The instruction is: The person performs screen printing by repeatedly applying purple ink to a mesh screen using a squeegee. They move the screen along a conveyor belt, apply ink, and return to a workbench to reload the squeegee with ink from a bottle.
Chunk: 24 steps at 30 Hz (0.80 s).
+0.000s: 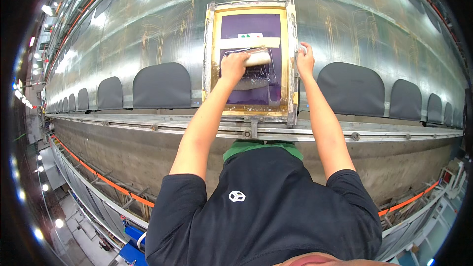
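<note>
A screen printing frame (290,29) with yellow-taped edges and purple mesh lies in front of me on the long metal table. My left hand (234,66) is closed round one end of a squeegee (258,58) with a pale, wide handle, held crosswise over the middle of the mesh. Wet, glossy smears show on the mesh below it. At the frame's right edge is my right hand (306,60), its fingers curled against the side rail; their tips are partly hidden. A pale tape strip (250,43) crosses the mesh beyond the squeegee.
Dark grey rounded panels (161,86) lie in a row along the table's near side, left and right of the frame. A metal rail (335,134) with bolts runs along the near edge, close to my body. Orange strips (116,184) line structures behind me.
</note>
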Available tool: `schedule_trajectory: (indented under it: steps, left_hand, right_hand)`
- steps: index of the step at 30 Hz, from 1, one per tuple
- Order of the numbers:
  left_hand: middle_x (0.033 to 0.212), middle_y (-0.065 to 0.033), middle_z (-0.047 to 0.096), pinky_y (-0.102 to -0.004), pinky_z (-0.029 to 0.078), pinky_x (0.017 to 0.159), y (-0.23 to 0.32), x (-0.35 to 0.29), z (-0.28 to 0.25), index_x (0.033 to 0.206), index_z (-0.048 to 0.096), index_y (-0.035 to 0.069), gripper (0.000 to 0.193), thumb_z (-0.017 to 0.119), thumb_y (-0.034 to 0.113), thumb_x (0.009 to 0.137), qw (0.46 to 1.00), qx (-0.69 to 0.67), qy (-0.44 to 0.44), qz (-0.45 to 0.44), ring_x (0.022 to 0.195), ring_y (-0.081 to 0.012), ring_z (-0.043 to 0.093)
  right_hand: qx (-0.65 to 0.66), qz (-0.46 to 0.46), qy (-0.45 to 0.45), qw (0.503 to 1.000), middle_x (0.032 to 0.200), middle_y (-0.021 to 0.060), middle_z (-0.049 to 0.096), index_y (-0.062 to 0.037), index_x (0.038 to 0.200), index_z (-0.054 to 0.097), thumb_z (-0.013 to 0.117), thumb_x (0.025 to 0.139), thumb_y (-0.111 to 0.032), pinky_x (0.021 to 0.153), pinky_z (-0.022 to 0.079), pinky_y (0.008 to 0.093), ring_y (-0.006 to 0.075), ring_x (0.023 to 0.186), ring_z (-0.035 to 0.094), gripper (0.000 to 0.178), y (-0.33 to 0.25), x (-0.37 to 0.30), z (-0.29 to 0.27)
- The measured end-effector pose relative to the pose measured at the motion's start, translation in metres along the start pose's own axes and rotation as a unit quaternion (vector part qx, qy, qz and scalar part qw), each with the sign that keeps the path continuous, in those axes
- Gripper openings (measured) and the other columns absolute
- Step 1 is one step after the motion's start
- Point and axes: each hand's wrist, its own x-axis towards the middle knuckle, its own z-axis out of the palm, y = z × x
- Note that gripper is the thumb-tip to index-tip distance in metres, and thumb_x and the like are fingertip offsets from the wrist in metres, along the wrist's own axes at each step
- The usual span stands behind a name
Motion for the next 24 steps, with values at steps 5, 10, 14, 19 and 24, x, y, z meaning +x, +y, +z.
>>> schedule_trajectory:
  steps: [5, 10, 14, 19, 24]
  left_hand:
    - [0.127, 0.0006, 0.067, -0.0401, 0.046, 0.094, 0.030, -0.103, 0.013, 0.115, 0.071, 0.019, 0.049, 0.064, -0.004, 0.073, 0.998, 0.026, -0.022, 0.059, 0.120, -0.0208, 0.059]
    - [0.129, 0.0014, 0.066, -0.0394, 0.045, 0.093, 0.032, -0.153, 0.000, 0.120, 0.069, 0.019, 0.051, 0.064, -0.003, 0.075, 0.995, -0.034, 0.015, 0.088, 0.122, -0.0219, 0.058]
    - [0.136, 0.0014, 0.062, -0.0394, 0.045, 0.092, 0.015, -0.169, -0.038, 0.127, 0.064, 0.019, 0.062, 0.064, -0.004, 0.069, 0.997, -0.056, 0.001, 0.049, 0.125, -0.0225, 0.057]
    - [0.138, -0.0004, 0.061, -0.0411, 0.046, 0.092, -0.090, -0.185, -0.083, 0.126, 0.066, 0.019, 0.062, 0.065, -0.003, 0.067, 0.999, -0.042, 0.009, 0.004, 0.127, -0.0236, 0.056]
    - [0.131, 0.0010, 0.066, -0.0408, 0.047, 0.089, -0.236, -0.215, -0.130, 0.125, 0.067, 0.022, 0.059, 0.064, -0.001, 0.070, 1.000, 0.000, 0.015, -0.005, 0.120, -0.0231, 0.062]
  right_hand:
    - [0.011, 0.039, -0.004, 0.999, 0.089, 0.0171, 0.071, -0.0138, 0.116, 0.065, 0.056, 0.093, -0.018, 0.083, 0.049, 0.0417, 0.0319, 0.085, 0.067, 0.025, 0.008, 0.004, -0.005]
    - [-0.017, -0.151, 0.046, 0.987, 0.089, 0.0123, 0.071, -0.0103, 0.108, 0.069, 0.058, 0.093, -0.018, 0.079, 0.050, 0.0387, 0.0248, 0.082, 0.066, 0.021, 0.017, 0.028, -0.004]
    - [0.035, -0.013, -0.006, 0.999, 0.093, 0.0094, 0.070, -0.0092, 0.106, 0.070, 0.057, 0.094, -0.017, 0.080, 0.049, 0.0358, 0.0211, 0.085, 0.064, 0.019, -0.055, 0.001, 0.008]
    - [0.045, -0.103, 0.015, 0.994, 0.094, 0.0129, 0.069, -0.0081, 0.108, 0.068, 0.057, 0.097, -0.020, 0.081, 0.049, 0.0364, 0.0222, 0.086, 0.064, 0.020, -0.074, -0.047, 0.125]
    - [0.051, -0.027, -0.009, 0.998, 0.094, 0.0155, 0.069, -0.0121, 0.109, 0.068, 0.057, 0.097, -0.021, 0.083, 0.049, 0.0387, 0.0274, 0.088, 0.065, 0.018, -0.151, -0.134, 0.254]
